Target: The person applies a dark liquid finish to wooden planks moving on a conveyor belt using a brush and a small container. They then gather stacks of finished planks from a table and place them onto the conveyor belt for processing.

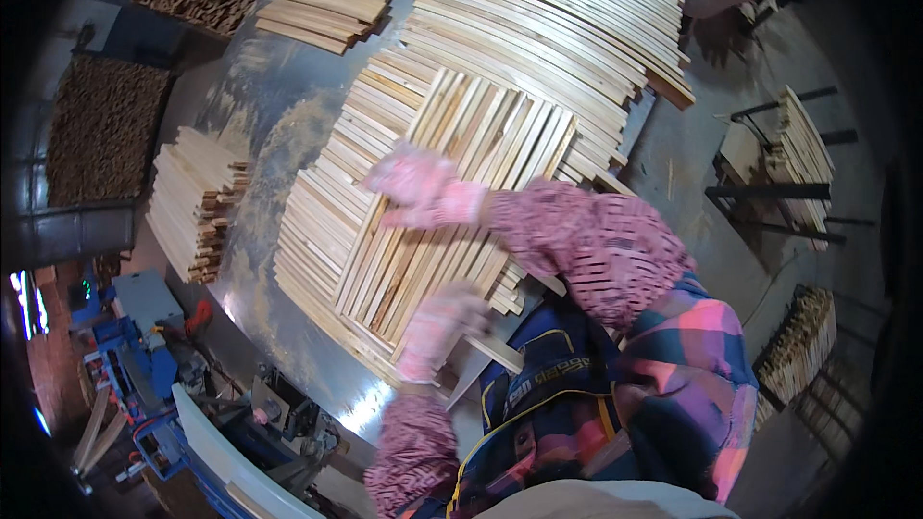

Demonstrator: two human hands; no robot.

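At your 11 o'clock, a short stack of boards (322, 12) lies on the metal counter (312, 360), with sawdust (300, 130) strewn nearby. Toward 9 o'clock you have a taller board stack (187, 192) at the counter's edge; beyond it, near 10, sits a dense brown wood bundle (106, 130). Blue machinery (154, 375) stands at your 8. A dark-framed rack (769, 191) holds slats near 3, with a wood pile (798, 344) toward 4.

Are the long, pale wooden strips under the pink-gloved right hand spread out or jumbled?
Spread out: the strips lie side by side, nearly parallel, under the right hand.
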